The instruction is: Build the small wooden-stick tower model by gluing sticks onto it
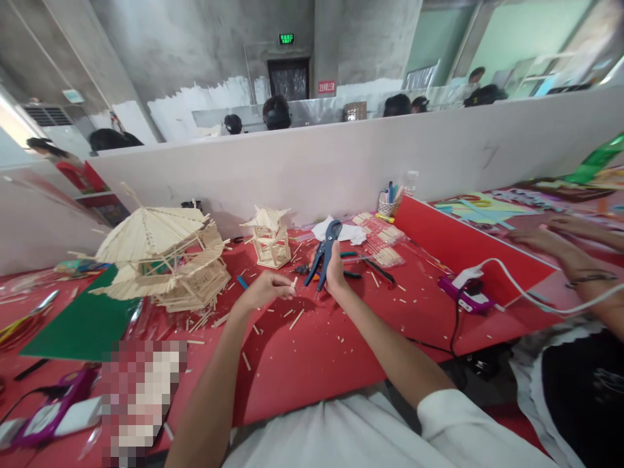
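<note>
Left fingers point(287, 286) pinch short stick point(294, 283) | right fingers point(334, 257) curl round cutter point(325, 255) (blue)

Pixelated patch point(146, 396) lower left, green bottle point(595, 161) cut by right edge, red sign's point(326, 86) lettering blurred

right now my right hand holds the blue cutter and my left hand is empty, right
Not empty: the head view shows your left hand pinching a short wooden stick. Your right hand does hold the blue cutter.
</note>
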`<state>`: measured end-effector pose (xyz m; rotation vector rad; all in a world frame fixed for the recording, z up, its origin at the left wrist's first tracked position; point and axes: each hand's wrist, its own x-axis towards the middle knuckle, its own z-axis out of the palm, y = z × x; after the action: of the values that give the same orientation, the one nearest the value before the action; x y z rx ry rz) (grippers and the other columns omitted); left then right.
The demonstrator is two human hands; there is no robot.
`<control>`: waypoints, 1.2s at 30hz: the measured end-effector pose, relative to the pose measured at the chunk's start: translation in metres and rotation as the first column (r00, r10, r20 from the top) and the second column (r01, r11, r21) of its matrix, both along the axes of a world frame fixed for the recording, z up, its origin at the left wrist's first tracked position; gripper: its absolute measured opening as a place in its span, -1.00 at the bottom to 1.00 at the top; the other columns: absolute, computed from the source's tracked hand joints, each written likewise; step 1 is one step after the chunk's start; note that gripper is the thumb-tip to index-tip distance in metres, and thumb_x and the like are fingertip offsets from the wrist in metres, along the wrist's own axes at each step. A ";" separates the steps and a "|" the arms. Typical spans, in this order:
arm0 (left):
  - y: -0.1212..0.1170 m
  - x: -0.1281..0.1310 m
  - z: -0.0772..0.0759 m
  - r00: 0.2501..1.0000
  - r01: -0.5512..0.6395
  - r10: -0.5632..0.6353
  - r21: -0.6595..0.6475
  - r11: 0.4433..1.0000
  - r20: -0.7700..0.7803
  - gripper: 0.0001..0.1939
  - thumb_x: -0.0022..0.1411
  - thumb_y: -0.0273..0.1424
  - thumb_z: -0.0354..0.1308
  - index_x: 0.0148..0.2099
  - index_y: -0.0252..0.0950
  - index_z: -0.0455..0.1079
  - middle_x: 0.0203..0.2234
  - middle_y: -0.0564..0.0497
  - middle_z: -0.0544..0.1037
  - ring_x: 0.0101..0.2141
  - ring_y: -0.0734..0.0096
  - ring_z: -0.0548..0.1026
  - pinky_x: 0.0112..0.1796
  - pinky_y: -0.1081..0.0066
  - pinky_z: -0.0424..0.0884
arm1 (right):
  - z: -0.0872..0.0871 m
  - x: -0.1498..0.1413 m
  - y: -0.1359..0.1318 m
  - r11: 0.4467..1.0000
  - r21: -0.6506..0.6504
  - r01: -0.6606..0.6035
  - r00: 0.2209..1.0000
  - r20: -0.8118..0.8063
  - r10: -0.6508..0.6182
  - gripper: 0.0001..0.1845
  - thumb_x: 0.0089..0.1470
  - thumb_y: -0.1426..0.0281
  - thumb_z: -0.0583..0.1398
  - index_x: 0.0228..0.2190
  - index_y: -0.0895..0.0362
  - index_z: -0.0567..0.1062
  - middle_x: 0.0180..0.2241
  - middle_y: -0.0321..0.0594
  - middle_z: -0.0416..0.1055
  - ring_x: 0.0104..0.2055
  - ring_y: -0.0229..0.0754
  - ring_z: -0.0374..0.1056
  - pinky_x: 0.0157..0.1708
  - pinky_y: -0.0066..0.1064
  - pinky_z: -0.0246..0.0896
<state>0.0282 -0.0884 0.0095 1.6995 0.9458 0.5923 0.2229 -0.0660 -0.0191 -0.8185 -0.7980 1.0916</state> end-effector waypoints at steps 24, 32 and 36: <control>-0.014 0.023 -0.006 0.986 0.155 -0.126 0.328 0.932 -0.109 -0.71 0.14 -0.20 0.24 -0.25 -0.31 0.62 -0.33 -0.10 0.66 -0.30 0.25 0.58 -0.21 0.40 0.44 | 0.007 -0.009 -0.010 0.999 0.041 -0.001 0.982 -0.188 0.009 -0.34 0.07 -0.25 -0.15 -0.44 0.07 0.29 -0.70 -0.42 0.16 -0.73 -0.32 0.09 -0.74 -0.48 0.06; -0.018 0.017 0.002 0.959 0.282 -0.271 0.263 0.923 -0.078 -0.71 0.13 -0.19 0.25 -0.28 -0.31 0.62 -0.37 -0.13 0.66 -0.36 0.30 0.58 -0.23 0.42 0.44 | 0.015 -0.013 -0.026 0.944 -0.005 -0.330 0.944 -0.030 0.330 -0.33 0.08 -0.24 -0.12 -0.41 0.10 0.34 -0.71 -0.39 0.23 -0.72 -0.32 0.14 -0.73 -0.53 0.08; -0.019 0.016 0.004 0.954 0.299 -0.291 0.180 0.937 -0.072 -0.71 0.09 -0.19 0.28 -0.30 -0.33 0.62 -0.40 -0.13 0.66 -0.38 0.30 0.58 -0.26 0.43 0.45 | 0.017 -0.011 -0.030 0.889 0.003 -0.458 0.889 -0.018 0.458 -0.36 0.11 -0.18 -0.09 -0.39 0.12 0.38 -0.68 -0.36 0.28 -0.70 -0.32 0.17 -0.69 -0.53 0.13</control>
<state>0.0438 -0.1074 0.0134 1.9872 0.6611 0.4551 0.2114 -0.0963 -0.0025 -0.6311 -1.0056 1.5165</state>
